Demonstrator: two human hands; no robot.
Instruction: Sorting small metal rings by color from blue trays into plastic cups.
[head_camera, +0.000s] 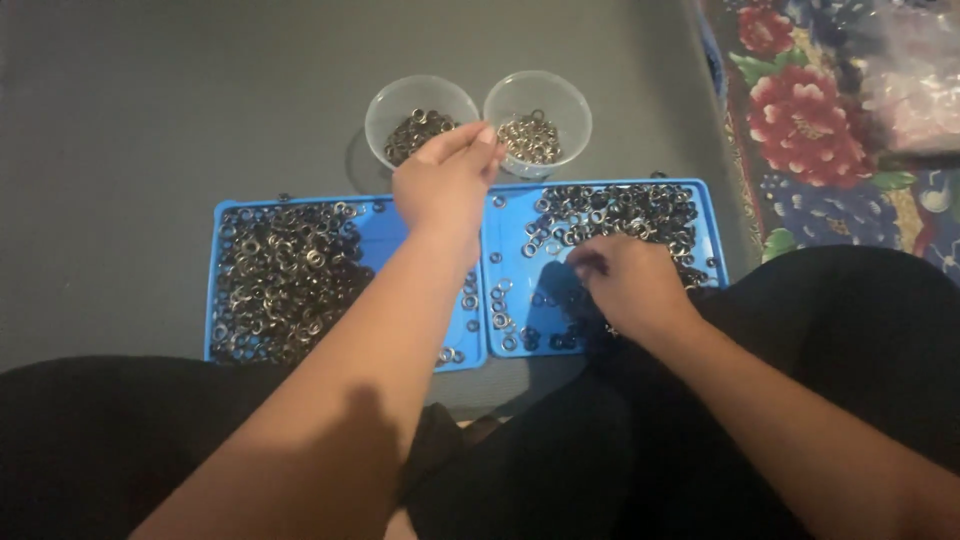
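Grey floor, left hand (447, 180) pinched above cups (421, 120) — contents unclear, right hand (625, 283) curled on rings (610, 215) — fingertips hidden

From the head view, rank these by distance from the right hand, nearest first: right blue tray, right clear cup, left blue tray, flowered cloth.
1. right blue tray, under the right hand
2. right clear cup, beyond the tray
3. left blue tray and flowered cloth, opposite sides; too close to call

Grey floor mat (150, 100), floral patterned cloth (810, 130), clear plastic bag (915, 90) lying on it
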